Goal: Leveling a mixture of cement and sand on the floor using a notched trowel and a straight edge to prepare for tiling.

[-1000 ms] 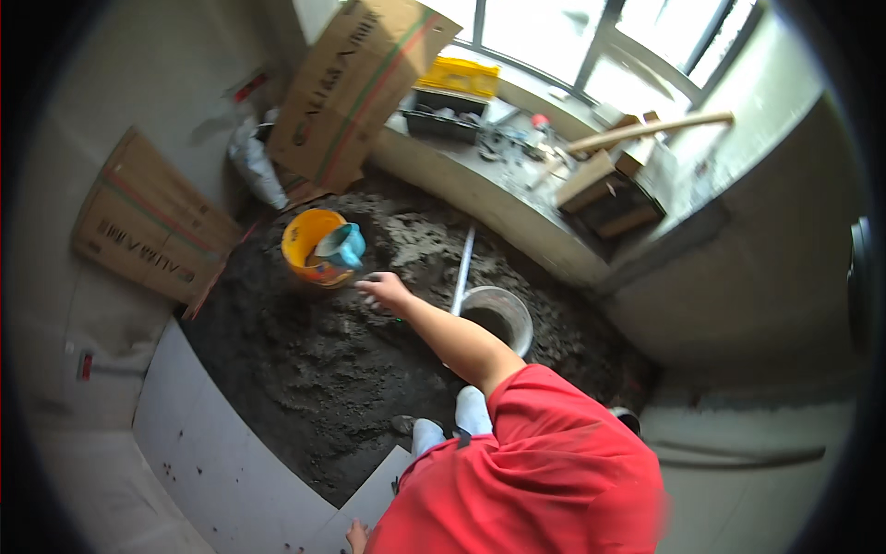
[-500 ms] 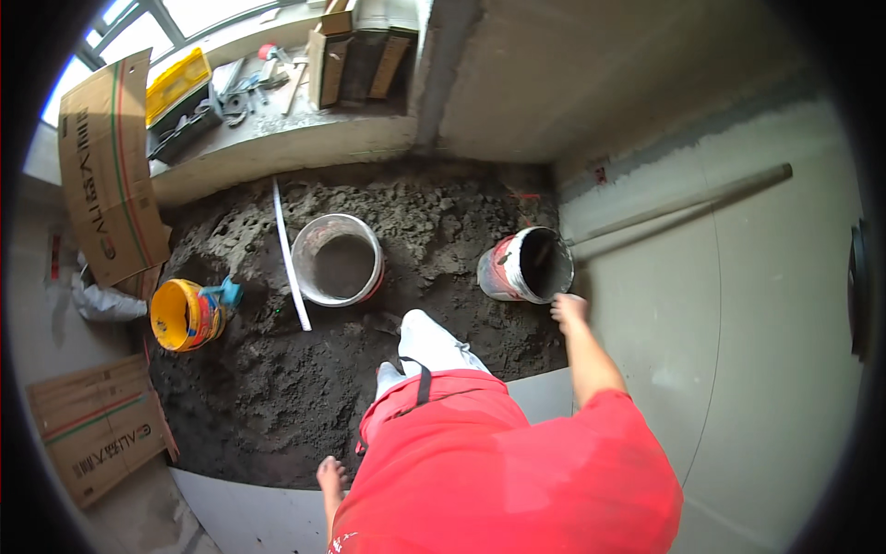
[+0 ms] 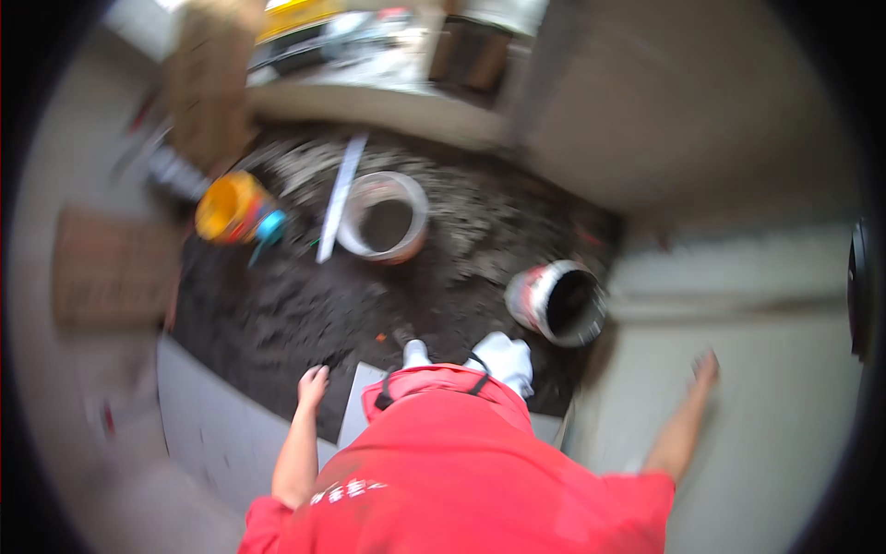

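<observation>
My left hand [image 3: 314, 386] hangs beside my red shirt, above the edge of the dark mortar bed [image 3: 314, 323]. Blur hides how its fingers are bent, and nothing shows in it. Out to the right, my right hand [image 3: 705, 367] is in front of the pale wall, its blurred fingers apart and nothing visible in them. The nearest object to it is a white-and-red bucket [image 3: 531, 297] with a dark inside. A larger pale bucket [image 3: 420, 217] holding grey material stands farther off, with a white straightedge [image 3: 340, 198] beside it.
A yellow bucket [image 3: 221, 205] with a light-blue object [image 3: 269, 227] at its side stands at the left. Cardboard sheets [image 3: 115, 272] lean beyond it. Light panels [image 3: 231, 406] border the mortar. Tools and boxes crowd the far ledge [image 3: 369, 97]. A blurred long band [image 3: 729, 311] crosses the right wall.
My right hand has left the white-and-red bucket's rim and swung out to the right. My left hand has come up and forward. The whole view has turned and blurred.
</observation>
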